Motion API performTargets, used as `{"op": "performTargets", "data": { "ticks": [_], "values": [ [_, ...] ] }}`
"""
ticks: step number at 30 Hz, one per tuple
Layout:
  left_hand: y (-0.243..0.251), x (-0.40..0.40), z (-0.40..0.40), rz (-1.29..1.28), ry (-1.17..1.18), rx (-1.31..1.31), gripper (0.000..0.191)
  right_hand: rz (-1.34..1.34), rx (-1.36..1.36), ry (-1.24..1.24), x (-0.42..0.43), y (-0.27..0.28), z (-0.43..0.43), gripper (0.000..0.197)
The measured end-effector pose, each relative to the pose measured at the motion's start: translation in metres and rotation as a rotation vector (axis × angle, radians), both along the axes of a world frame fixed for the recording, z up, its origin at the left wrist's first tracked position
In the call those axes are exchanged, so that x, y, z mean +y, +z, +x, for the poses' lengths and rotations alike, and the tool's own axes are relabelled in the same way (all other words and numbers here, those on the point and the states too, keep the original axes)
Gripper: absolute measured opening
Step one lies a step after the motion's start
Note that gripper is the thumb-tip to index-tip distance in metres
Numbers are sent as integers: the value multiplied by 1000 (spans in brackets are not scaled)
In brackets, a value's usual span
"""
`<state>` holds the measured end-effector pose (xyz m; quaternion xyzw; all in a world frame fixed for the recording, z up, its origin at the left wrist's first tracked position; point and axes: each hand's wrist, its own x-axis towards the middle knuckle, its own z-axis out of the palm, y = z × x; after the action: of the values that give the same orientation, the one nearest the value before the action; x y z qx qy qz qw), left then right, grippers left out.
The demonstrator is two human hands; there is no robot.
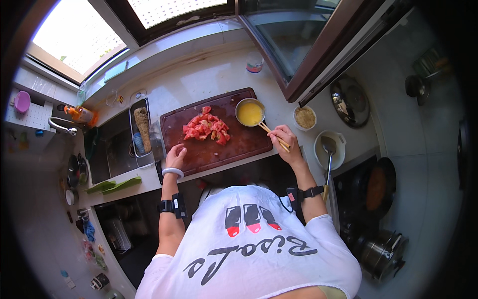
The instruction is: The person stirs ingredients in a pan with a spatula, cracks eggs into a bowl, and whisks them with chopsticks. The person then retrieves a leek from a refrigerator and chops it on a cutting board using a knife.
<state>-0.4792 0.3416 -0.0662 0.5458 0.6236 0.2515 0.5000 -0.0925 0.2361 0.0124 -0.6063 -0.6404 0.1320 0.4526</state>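
My right hand (286, 144) grips a pair of wooden chopsticks (266, 127). Their far ends reach into a small metal bowl (238, 105) of yellow liquid that looks like beaten egg (249, 114). This bowl stands on the back right part of a dark red-brown cutting board (201, 159). To its left lies a loose heap of chopped tomato (205, 127). At the board's front left edge is my left hand (175, 156), with nothing in it and its fingers loosely bent. Whether it touches the board is hard to tell.
A sink (112, 159) with a wire rack (150, 108) lies left. Right of the board are a tub of brownish food (304, 118), a white pot with a ladle (318, 153), a pan lid (349, 101) and a wok (388, 179). An open window sash (287, 48) overhangs the counter.
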Motion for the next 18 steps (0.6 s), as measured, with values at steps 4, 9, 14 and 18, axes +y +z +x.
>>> {"op": "performTargets", "data": {
  "ticks": [4,9,14,18],
  "values": [
    [2,-4,-1,-5,7,13,35,4,27,10,9,-4,-1,13],
    [-4,-9,-4,-49,34,5,36,10,51,-92,38,2,-5,14],
    [-4,-12,2,-48,29,-30,36,-88,110,18,59,-6,-7,13],
    [-2,-12,-2,-71,45,-42,36,-63,13,15,63,-8,-3,14]
  ]
}}
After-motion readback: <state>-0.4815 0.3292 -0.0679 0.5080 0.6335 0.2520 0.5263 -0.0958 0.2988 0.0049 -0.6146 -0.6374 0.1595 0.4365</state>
